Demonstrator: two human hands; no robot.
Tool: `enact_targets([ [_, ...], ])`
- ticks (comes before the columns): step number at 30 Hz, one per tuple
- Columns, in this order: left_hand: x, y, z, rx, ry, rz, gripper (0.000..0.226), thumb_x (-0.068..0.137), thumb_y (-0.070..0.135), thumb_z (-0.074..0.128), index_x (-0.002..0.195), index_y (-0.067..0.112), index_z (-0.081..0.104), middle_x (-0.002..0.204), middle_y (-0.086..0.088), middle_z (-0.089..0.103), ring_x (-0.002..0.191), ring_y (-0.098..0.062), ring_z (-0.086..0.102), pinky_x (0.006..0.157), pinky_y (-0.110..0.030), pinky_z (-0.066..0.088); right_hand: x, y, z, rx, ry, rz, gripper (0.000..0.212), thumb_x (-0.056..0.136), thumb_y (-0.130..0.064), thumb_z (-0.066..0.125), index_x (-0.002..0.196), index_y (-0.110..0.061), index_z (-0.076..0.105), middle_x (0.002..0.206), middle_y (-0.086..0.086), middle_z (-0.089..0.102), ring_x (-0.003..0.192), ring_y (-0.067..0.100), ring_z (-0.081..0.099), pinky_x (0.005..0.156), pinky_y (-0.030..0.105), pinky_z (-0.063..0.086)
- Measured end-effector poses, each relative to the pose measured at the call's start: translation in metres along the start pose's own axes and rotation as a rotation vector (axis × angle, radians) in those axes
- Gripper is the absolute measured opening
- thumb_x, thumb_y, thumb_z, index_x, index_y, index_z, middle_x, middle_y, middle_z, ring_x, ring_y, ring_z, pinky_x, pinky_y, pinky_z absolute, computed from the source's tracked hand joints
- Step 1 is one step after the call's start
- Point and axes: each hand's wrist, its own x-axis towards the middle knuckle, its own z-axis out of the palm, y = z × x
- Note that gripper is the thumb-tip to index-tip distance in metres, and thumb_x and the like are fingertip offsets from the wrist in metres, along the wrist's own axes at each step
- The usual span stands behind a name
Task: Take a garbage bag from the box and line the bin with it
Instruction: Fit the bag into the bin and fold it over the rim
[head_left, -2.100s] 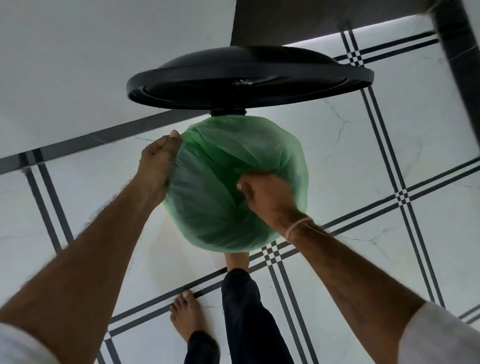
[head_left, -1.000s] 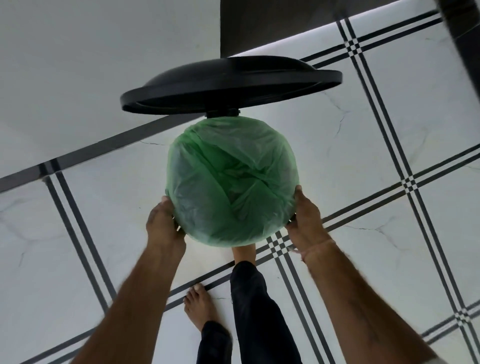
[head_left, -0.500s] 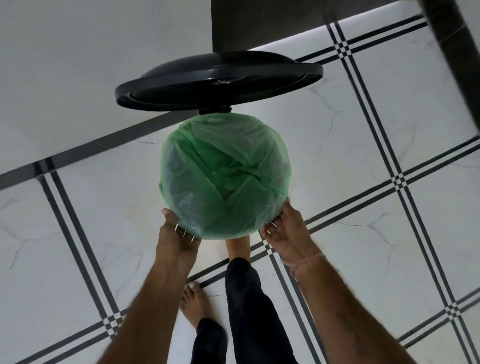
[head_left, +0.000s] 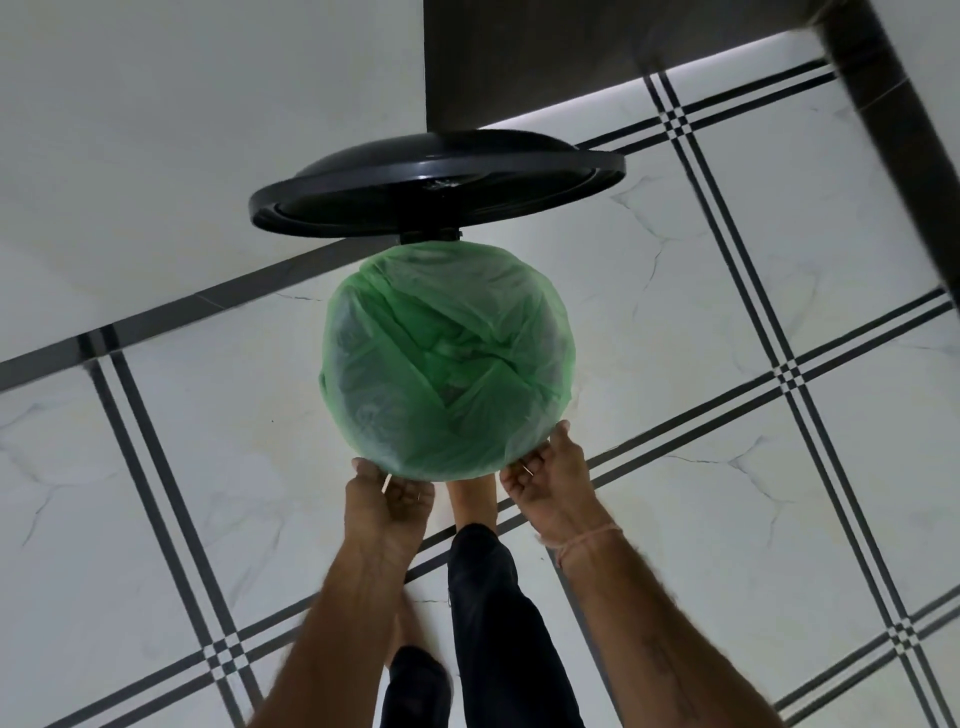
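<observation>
A green garbage bag (head_left: 447, 358) is stretched over the round mouth of the bin, covering its whole rim and sagging inside. The bin's black lid (head_left: 436, 182) stands raised behind it. My left hand (head_left: 387, 506) is at the near-left edge of the rim, fingers curled under the bag's hem. My right hand (head_left: 550, 483) is at the near-right edge, fingers curled on the hem there. The bin's body is hidden under the bag.
White marble floor tiles with dark striped borders (head_left: 779, 374) lie all around the bin. A white wall (head_left: 156, 130) is behind on the left, and dark furniture (head_left: 571, 57) at the top. My foot (head_left: 470, 501) is at the bin's base.
Both hands slid down the sides of the rim to its near edge and came closer together, tugging the bag's hem down. The right hand had earlier been pressing inside the bag.
</observation>
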Motion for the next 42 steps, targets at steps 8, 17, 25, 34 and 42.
enact_targets([
  [8, 0.003, 0.004, -0.006, 0.085, -0.052, 0.105, 0.029, 0.111, 0.030, 0.039, 0.109, 0.014, 0.064, 0.093, -0.004, 0.071, 0.087, -0.019, 0.065, 0.081, -0.037, 0.054, 0.009, 0.008, -0.002, -0.020, -0.053, -0.064, 0.057, 0.107, -0.051, 0.041, 0.133, -0.004, 0.061, 0.120, 0.018, 0.068, 0.111, 0.031, 0.064, 0.103, 0.046, 0.052],
  [17, -0.103, 0.078, 0.058, 0.416, -0.028, 0.583, 0.057, 0.099, 0.064, 0.048, 0.139, 0.022, 0.048, 0.128, 0.006, 0.052, 0.121, -0.018, 0.050, 0.100, -0.041, 0.043, -0.111, -0.072, 0.058, -0.367, -0.054, -0.926, 0.031, 0.102, -0.045, 0.054, 0.129, -0.030, 0.055, 0.137, -0.004, 0.056, 0.123, 0.012, 0.055, 0.090, 0.027, 0.045],
  [25, -0.186, 0.130, 0.144, 0.746, -0.323, 0.802, 0.053, 0.094, 0.060, 0.061, 0.133, 0.024, 0.060, 0.134, 0.007, 0.058, 0.130, -0.016, 0.047, 0.113, -0.038, 0.034, -0.171, -0.155, 0.153, -0.860, -0.228, -1.042, 0.026, 0.092, -0.049, 0.067, 0.106, -0.029, 0.076, 0.118, -0.012, 0.074, 0.114, 0.008, 0.065, 0.103, 0.023, 0.046],
  [34, -0.130, 0.082, 0.058, 1.200, -0.246, 1.017, 0.073, 0.080, 0.046, 0.084, 0.143, 0.026, 0.055, 0.136, 0.005, 0.061, 0.121, -0.019, 0.058, 0.105, -0.038, 0.049, -0.129, -0.076, 0.073, -1.275, -0.060, -1.084, 0.067, 0.083, -0.059, 0.071, 0.142, -0.031, 0.059, 0.154, 0.004, 0.048, 0.146, 0.033, 0.037, 0.119, 0.052, 0.038],
  [42, -0.033, 0.030, 0.009, 1.455, -0.068, 1.232, 0.105, 0.079, 0.053, 0.081, 0.160, 0.021, 0.023, 0.168, -0.009, 0.028, 0.152, -0.033, 0.035, 0.113, -0.056, 0.045, -0.035, -0.010, 0.017, -1.500, -0.036, -1.186, 0.088, 0.089, -0.056, 0.069, 0.161, -0.041, 0.022, 0.174, 0.007, 0.001, 0.161, 0.030, 0.006, 0.118, 0.048, 0.039],
])
